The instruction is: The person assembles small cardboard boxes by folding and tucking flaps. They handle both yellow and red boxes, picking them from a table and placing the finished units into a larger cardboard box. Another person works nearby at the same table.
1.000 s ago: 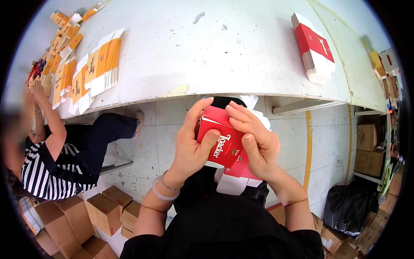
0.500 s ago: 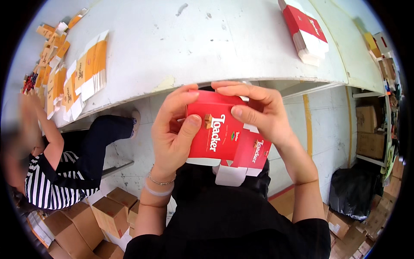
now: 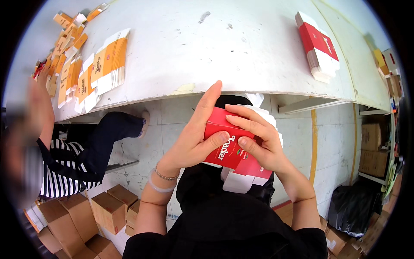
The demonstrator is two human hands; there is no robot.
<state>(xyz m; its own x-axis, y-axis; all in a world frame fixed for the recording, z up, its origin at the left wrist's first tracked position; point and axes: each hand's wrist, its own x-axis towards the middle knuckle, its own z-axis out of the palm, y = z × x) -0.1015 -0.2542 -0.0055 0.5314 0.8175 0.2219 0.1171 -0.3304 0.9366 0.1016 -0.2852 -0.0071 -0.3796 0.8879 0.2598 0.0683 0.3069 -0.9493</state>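
A red folding carton [image 3: 233,160] with white inner flaps is above my lap, just off the table's near edge. It is partly formed into a box, and a red and white flap [image 3: 238,182] hangs out toward me. My left hand [image 3: 194,140] grips its left side, thumb on the printed face and fingers stretched upward along the edge. My right hand [image 3: 261,140] is wrapped over the right side, fingers across the top panel and thumb on the face. White flaps [image 3: 269,118] stick out behind the right fingers.
A stack of flat red cartons [image 3: 319,47] lies at the table's [image 3: 172,56] right; flat orange cartons [image 3: 110,60] lie left. A person in a striped top [image 3: 64,172] sits at left. Brown boxes [image 3: 110,211] stand on the floor, a black bag [image 3: 353,209] at right.
The carton has turned and tilted, showing its top panel. My right fingers have moved over that panel, and my left fingers have straightened upward. The view has shifted slightly.
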